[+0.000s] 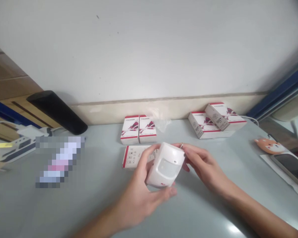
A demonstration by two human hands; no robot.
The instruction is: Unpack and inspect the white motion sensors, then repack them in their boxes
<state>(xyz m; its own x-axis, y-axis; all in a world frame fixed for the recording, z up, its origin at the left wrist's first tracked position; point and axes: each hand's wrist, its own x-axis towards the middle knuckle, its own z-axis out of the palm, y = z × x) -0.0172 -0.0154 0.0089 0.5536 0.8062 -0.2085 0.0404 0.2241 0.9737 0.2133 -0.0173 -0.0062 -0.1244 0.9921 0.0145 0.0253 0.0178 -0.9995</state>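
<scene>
A white motion sensor (167,165) with a curved lens window is tilted above the table, its front facing me. My left hand (141,195) is wrapped around its left side and lower end, thumb along the bottom edge. At the sensor's upper right corner, my right hand (201,162) has its fingers pinched together. A small shiny bit shows at those fingertips, too small to name. Behind the left fingers lies a red-and-white box (134,157), partly hidden. Two more printed boxes (129,129) stand side by side just beyond it.
Boxes (211,127) are stacked at the back right, near crumpled clear plastic (162,123). A black cylinder (59,112) and power strip (22,145) stand left, beside a blurred-out phone-like item (61,162). A phone (291,168) and a dog-faced item (269,145) lie right.
</scene>
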